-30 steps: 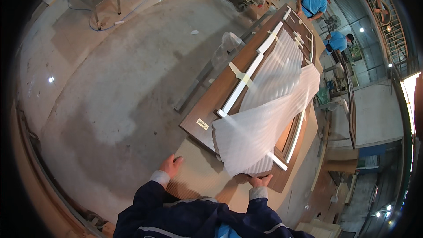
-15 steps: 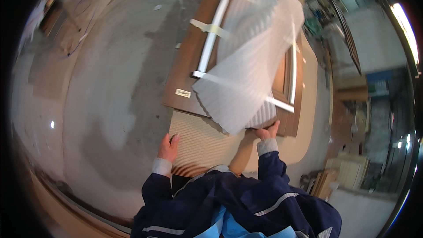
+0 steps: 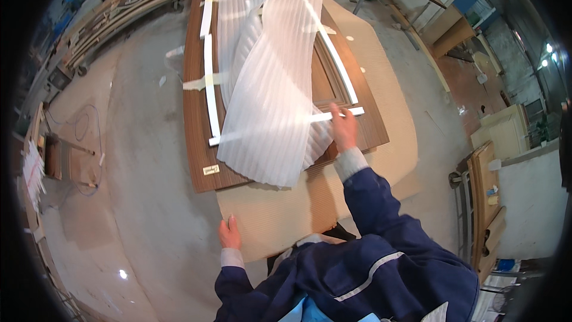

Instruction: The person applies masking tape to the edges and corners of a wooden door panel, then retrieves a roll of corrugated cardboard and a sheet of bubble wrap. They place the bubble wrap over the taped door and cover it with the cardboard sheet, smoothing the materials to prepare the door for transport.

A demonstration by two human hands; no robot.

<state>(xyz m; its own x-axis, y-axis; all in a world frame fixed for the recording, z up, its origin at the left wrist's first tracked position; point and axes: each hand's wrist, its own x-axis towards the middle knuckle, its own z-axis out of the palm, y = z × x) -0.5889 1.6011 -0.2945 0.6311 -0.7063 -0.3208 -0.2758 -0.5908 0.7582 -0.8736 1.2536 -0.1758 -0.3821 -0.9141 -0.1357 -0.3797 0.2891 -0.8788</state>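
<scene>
A brown wooden door panel point(image 3: 372, 128) lies flat before me, with white strips point(image 3: 210, 77) fixed along its raised frame by pieces of tape point(image 3: 202, 81). Crumpled, ribbed white foam sheets point(image 3: 262, 113) lie across its middle and overhang the near edge. Under the panel is a sheet of corrugated cardboard point(image 3: 280, 214). My left hand point(image 3: 230, 235) is closed on the cardboard's near left edge, thumb up. Over the panel's near right part, my right hand point(image 3: 344, 130) reaches to the short white strip beside the foam, fingers extended and slightly blurred; whether they touch the strip is unclear.
A small pale label point(image 3: 211, 170) sits on the panel's near left corner. Long boards point(image 3: 128, 12) are stacked at the far left. A thin hose point(image 3: 98, 137) lies on the left floor. Wooden panels point(image 3: 481, 203) lean at the right.
My right hand has moved from the panel's near edge forward onto its top, by the short white strip. My left hand stays at the cardboard edge. The view has swung round.
</scene>
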